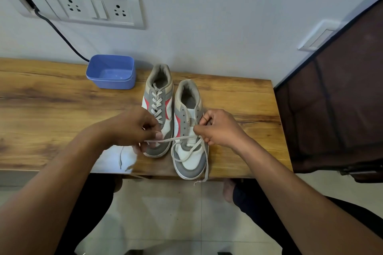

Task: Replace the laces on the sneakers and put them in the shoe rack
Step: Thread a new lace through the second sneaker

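Two grey, white and red sneakers stand side by side on the wooden table [51,97], toes toward me. The left sneaker [160,97] is fully laced. The right sneaker [189,159] has a white lace [187,154] through only its lowest eyelets, with the loose end hanging over the table's front edge. My left hand [134,128] pinches one end of that lace, pulled leftward across the left sneaker's toe. My right hand [219,128] grips the lace's other side beside the right sneaker's eyelets.
A blue plastic tub [112,72] sits at the back of the table near the wall. A socket panel [93,7] with a dark cable is on the wall. A dark fabric-covered rack [335,97] stands to the right of the table. My legs are under the table's edge.
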A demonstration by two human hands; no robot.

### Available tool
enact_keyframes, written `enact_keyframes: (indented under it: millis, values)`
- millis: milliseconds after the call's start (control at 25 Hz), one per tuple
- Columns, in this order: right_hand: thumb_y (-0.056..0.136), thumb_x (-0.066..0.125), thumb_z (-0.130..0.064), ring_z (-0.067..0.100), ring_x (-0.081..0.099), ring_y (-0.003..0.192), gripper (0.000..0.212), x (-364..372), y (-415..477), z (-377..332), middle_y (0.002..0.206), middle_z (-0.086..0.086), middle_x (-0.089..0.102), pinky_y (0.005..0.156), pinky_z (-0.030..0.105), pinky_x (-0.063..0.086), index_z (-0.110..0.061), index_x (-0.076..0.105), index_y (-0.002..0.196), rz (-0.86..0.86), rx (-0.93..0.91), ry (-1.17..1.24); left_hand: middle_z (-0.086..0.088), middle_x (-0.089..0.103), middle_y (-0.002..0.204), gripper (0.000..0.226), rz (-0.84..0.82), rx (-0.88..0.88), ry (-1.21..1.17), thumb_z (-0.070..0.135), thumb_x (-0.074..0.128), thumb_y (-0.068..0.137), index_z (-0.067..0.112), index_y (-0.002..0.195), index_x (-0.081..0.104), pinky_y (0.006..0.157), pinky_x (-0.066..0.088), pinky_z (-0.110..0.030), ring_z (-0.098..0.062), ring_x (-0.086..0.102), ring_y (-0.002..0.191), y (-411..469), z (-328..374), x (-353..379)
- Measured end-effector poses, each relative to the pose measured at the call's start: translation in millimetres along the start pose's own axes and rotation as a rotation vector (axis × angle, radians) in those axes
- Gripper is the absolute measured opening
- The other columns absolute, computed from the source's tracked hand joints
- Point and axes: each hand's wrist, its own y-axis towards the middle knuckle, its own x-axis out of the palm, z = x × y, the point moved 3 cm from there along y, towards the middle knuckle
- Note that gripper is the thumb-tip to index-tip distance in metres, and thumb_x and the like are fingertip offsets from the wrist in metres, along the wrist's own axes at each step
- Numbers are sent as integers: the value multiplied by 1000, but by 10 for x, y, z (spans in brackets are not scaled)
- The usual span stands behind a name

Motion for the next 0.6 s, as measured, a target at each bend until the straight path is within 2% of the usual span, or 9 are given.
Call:
enact_keyframes:
  millis: [80, 200, 280, 400, 520, 600]
  values:
    - [81, 81, -22, 20, 75, 65, 19, 5, -2, -5, 69, 5, 76, 69, 46, 67, -11, 69, 90, 1, -1, -2, -4, 74, 72, 9, -3, 75, -26, 22, 79, 88, 15, 92, 75, 54, 55, -24, -13, 69, 60, 53, 95, 148]
    - [82, 81, -21, 17, 73, 63, 19, 2, -3, -3, 69, 5, 76, 69, 46, 67, -10, 69, 91, 0, -3, 9, 10, 70, 63, 7, 56, 136, 196, 22, 82, 85, 21, 82, 76, 54, 47, -16, -2, 61, 52, 119, 153, 181]
    - [82, 81, -22, 17, 73, 63, 18, 3, -2, 8, 70, 6, 76, 70, 46, 67, -11, 69, 90, -6, -8, 11, 3, 71, 62, 10, 42, 73, 193, 14, 79, 88, 18, 79, 76, 51, 50, -21, -8, 61, 50, 87, 64, 43]
    - [82, 81, -22, 17, 73, 64, 19, -5, -1, 24, 71, 6, 76, 70, 45, 67, -11, 69, 91, -7, -4, 16, -11, 73, 72, 7, -10, 11, 30, 8, 71, 93, 8, 87, 73, 53, 56, -28, -21, 70, 59, 41, 41, 49]
    - [82, 81, -22, 18, 73, 65, 19, 2, -1, 15, 72, 7, 77, 70, 45, 67, -11, 69, 92, -9, -2, 10, -6, 74, 68, 11, -5, 94, 63, 15, 72, 94, 7, 87, 72, 53, 55, -26, -20, 71, 57, 110, 141, 208]
    - [82, 80, -21, 18, 73, 65, 19, 6, 3, 11, 73, 8, 77, 70, 45, 67, -10, 69, 92, -12, 3, 19, -5, 73, 65, 12, 6, 81, 130, 15, 73, 93, 9, 82, 74, 52, 55, -25, -19, 70, 56, 102, 112, 138]
